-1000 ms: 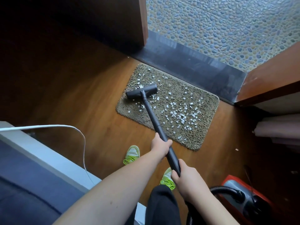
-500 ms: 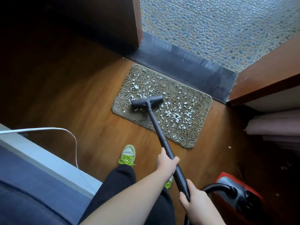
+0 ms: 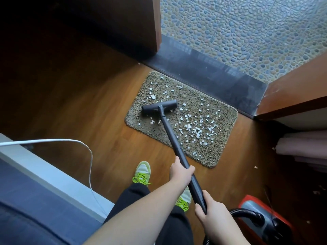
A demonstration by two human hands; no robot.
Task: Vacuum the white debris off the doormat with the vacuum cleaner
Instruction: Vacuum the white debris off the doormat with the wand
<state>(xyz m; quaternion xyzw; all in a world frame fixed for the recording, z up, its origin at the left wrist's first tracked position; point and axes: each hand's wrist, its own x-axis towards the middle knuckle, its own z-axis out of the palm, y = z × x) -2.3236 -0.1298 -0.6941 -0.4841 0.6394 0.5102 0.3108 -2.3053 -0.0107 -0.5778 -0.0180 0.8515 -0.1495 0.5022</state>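
Floor: brown wood planks (image 3: 85, 106) lay under me, running to a dark sill (image 3: 208, 71) at 12 o'clock.
Beyond: pebble paving (image 3: 247, 29) lay past the sill.
Mat (image 3: 223, 149): it sat against the sill, at 1 o'clock from my feet.
Debris (image 3: 196, 129): white bits lay thickest on the mat's right half.
Nozzle (image 3: 159, 106): it rested on the mat's left half.
Left hand (image 3: 180, 172): I gripped the wand (image 3: 169, 131) midway.
Right hand (image 3: 211, 214): I gripped the wand's near end.
Vacuum (image 3: 261, 221): the red body stood at 4 o'clock.
Cable (image 3: 74, 141): a white cable looped at 9 o'clock.

A single wide-angle view is taken from head height, aimed forward and steeply down. The doormat (image 3: 182, 119) is framed mid-distance near centre; the left hand (image 3: 180, 171) and right hand (image 3: 210, 212) are seen close below.
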